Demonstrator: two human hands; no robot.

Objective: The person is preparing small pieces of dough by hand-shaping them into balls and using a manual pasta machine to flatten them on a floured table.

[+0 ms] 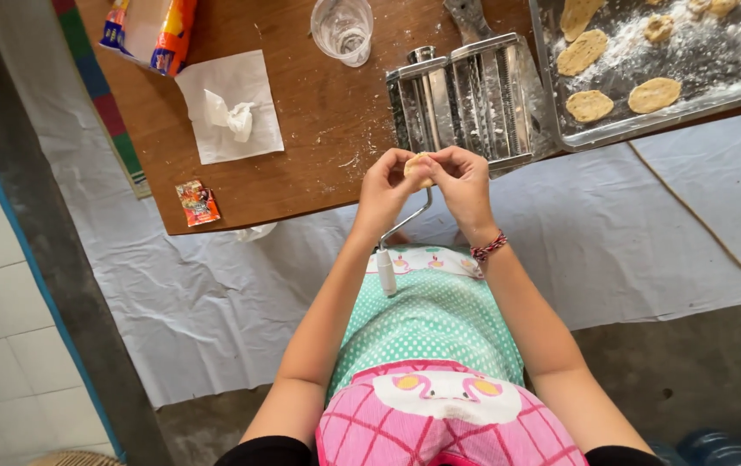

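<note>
My left hand (385, 185) and my right hand (463, 181) meet just off the near edge of the wooden table (318, 112). Between their fingertips they pinch a small pale piece of dough (417, 164), mostly hidden by the fingers. Just beyond the hands stands a metal pasta roller (465, 99), dusted with flour. Its crank handle (387, 259) with a white grip hangs down below my hands. A red beaded bracelet (488, 247) circles my right wrist.
A floured metal tray (551, 103) at the far right holds several flattened dough discs (589, 105). A clear plastic cup (343, 29), a white napkin with crumpled tissue (230, 108), a colourful packet (148, 30) and a small wrapper (197, 202) lie on the table. White sheeting (198, 302) covers the floor.
</note>
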